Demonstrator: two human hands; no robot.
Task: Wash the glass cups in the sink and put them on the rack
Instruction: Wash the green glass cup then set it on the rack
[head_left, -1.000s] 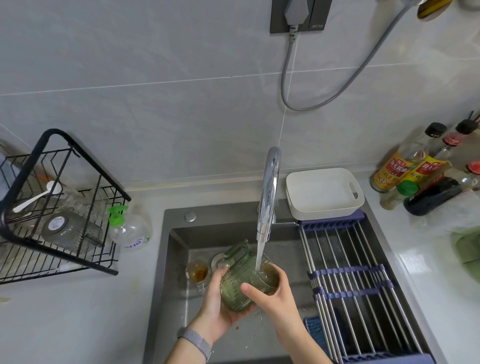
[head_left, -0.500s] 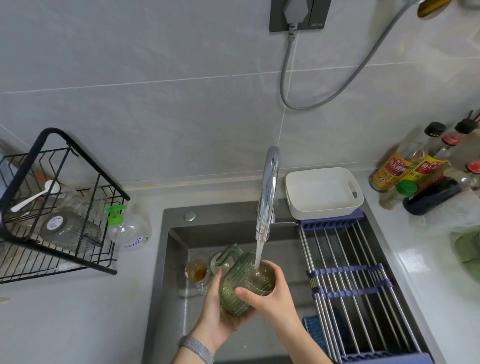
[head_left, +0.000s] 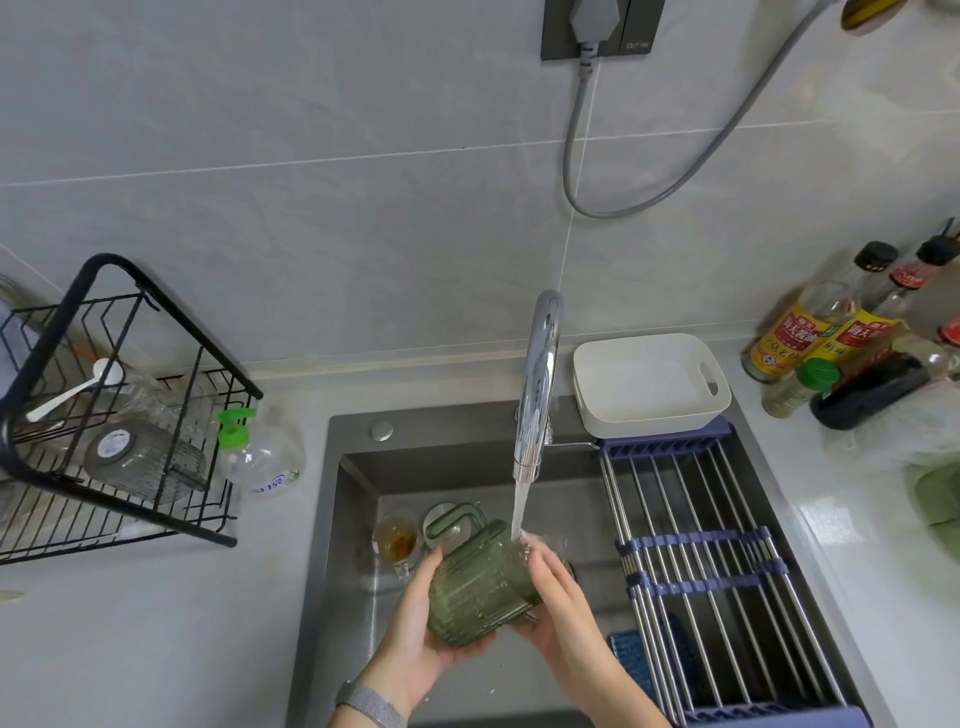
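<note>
I hold a green ribbed glass cup (head_left: 480, 587) with a handle over the sink (head_left: 467, 457), tilted with its mouth toward the running tap (head_left: 537, 384). My left hand (head_left: 415, 634) cups its base from below. My right hand (head_left: 558, 592) grips the rim, and the water stream hits its fingers there. A small clear glass (head_left: 397, 540) with brown residue stands in the sink by the drain. The black wire rack (head_left: 119, 410) on the left counter holds a clear ribbed glass (head_left: 140, 462) lying on its side.
A soap pump bottle (head_left: 260, 457) stands between rack and sink. A roll-up drying rack (head_left: 701, 566) covers the sink's right half, with a white tray (head_left: 649, 384) at its far end. Sauce bottles (head_left: 831, 338) crowd the right counter. A blue sponge (head_left: 631, 654) lies in the sink.
The green cup has tipped over further, its mouth turning right toward the stream. My right hand moved up onto the rim, into the water.
</note>
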